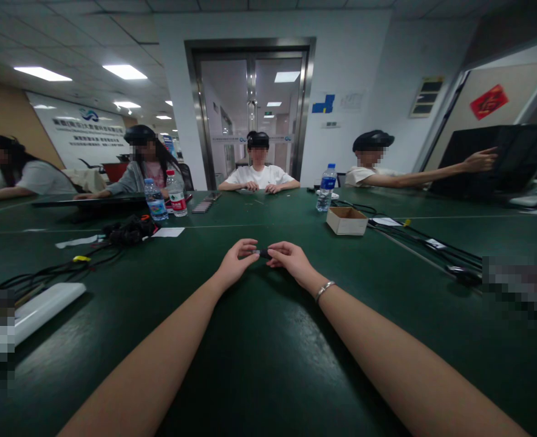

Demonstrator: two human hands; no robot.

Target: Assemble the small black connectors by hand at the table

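Head view, both hands' fingers (pixel 246 257) pinching small dark object (pixel 263 254)

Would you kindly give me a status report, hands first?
Left hand and right hand pinching small dark object between them. Partly hidden by fingers. Open box beyond, right, clear of both.

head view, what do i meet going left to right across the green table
long white object, blue-capped bottle, red-labelled bottle, left hand, small dark object, right hand, another blue-capped bottle, open cardboard box
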